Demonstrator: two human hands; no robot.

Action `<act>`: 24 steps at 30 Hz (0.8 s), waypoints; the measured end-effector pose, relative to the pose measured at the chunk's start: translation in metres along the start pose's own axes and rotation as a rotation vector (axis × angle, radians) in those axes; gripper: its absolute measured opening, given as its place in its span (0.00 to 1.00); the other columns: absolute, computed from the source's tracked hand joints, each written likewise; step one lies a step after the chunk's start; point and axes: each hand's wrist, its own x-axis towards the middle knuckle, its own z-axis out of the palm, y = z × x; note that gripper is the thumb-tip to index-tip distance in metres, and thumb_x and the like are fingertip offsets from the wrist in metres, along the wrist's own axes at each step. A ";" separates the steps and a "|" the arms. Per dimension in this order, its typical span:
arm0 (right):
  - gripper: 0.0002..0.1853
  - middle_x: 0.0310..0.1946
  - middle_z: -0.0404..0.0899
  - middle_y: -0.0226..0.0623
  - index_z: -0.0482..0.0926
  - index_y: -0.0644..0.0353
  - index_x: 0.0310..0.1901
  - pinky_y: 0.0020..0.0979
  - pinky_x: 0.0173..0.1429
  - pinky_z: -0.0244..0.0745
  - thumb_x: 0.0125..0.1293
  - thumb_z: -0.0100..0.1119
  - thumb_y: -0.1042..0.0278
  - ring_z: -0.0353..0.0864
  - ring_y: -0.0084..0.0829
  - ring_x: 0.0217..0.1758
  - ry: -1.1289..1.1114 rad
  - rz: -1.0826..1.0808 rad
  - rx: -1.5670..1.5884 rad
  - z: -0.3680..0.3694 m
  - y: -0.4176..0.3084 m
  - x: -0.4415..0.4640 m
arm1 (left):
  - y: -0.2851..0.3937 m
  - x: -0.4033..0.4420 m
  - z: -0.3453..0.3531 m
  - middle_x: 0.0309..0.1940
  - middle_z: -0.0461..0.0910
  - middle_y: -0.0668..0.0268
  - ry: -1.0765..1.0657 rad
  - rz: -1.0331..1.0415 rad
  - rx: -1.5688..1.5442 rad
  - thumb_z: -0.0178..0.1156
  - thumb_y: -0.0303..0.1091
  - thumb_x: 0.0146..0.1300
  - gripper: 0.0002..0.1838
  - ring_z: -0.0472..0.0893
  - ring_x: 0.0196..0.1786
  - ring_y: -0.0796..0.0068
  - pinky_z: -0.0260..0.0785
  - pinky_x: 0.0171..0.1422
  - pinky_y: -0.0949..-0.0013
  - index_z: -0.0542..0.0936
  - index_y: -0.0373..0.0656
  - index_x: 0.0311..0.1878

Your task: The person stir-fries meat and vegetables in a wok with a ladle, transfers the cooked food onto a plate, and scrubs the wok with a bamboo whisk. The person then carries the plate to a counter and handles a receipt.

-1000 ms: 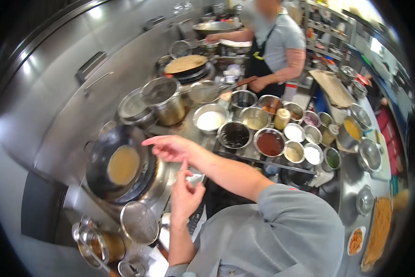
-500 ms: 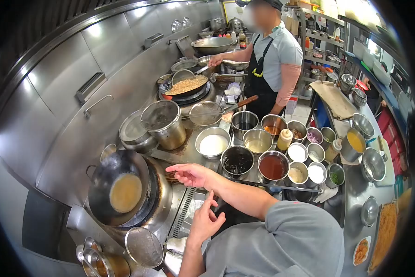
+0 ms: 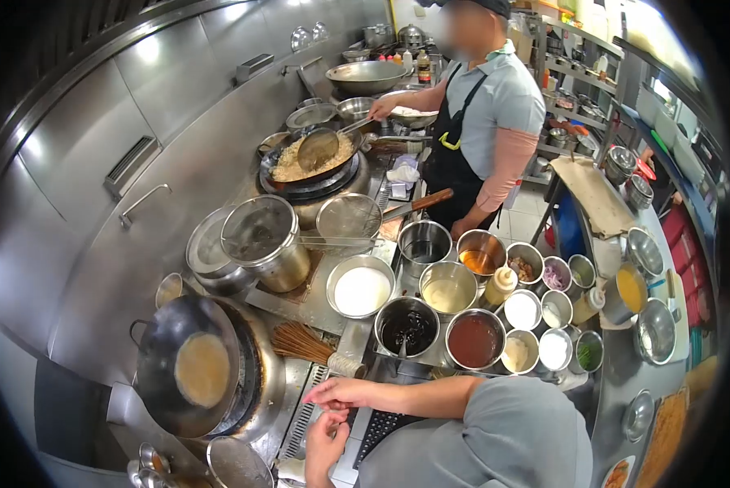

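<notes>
My right hand is stretched out over the front edge of the stove, its fingers loosely extended and nothing visible in them. Just below it, close to its fingertips, is my left hand, empty, with loosely curved fingers apart from the thumb. To the left of both hands stands a black wok on a burner, with a pool of light brown liquid inside. A bundled bamboo brush lies above my right hand, its bristles towards the wok.
Metal pots of sauces, one dark and one red, stand beyond my right arm. A co-worker holds a ladle in a farther wok of food. A tall pot and strainers are between. A counter runs right.
Both my hands have come down and back from the wok, and the left fingers have curled. The brush is now uncovered. The co-worker's ladle has tilted down into the food.
</notes>
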 end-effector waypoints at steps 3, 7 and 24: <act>0.19 0.25 0.74 0.24 0.77 0.57 0.57 0.16 0.21 0.61 0.67 0.58 0.60 0.70 0.12 0.22 0.087 0.027 -0.253 -0.018 -0.002 0.003 | 0.000 -0.015 -0.011 0.43 0.83 0.52 0.266 -0.092 0.029 0.57 0.20 0.57 0.05 0.84 0.44 0.69 0.76 0.47 0.69 0.75 0.35 0.37; 0.19 0.37 0.76 0.43 0.76 0.58 0.55 0.34 0.43 0.76 0.63 0.58 0.63 0.79 0.37 0.43 0.384 -0.309 -1.060 -0.039 -0.019 0.010 | 0.008 -0.034 -0.054 0.40 0.80 0.54 0.344 -0.226 0.103 0.58 0.35 0.64 0.12 0.78 0.42 0.61 0.71 0.50 0.62 0.78 0.36 0.45; 0.49 0.45 0.81 0.56 0.50 0.59 0.73 0.42 0.55 0.75 0.50 0.62 0.60 0.81 0.49 0.50 0.529 0.308 -1.557 -0.048 -0.037 0.028 | -0.008 -0.014 -0.134 0.71 0.51 0.37 0.429 0.004 0.796 0.57 0.30 0.54 0.34 0.47 0.75 0.42 0.45 0.77 0.51 0.64 0.27 0.65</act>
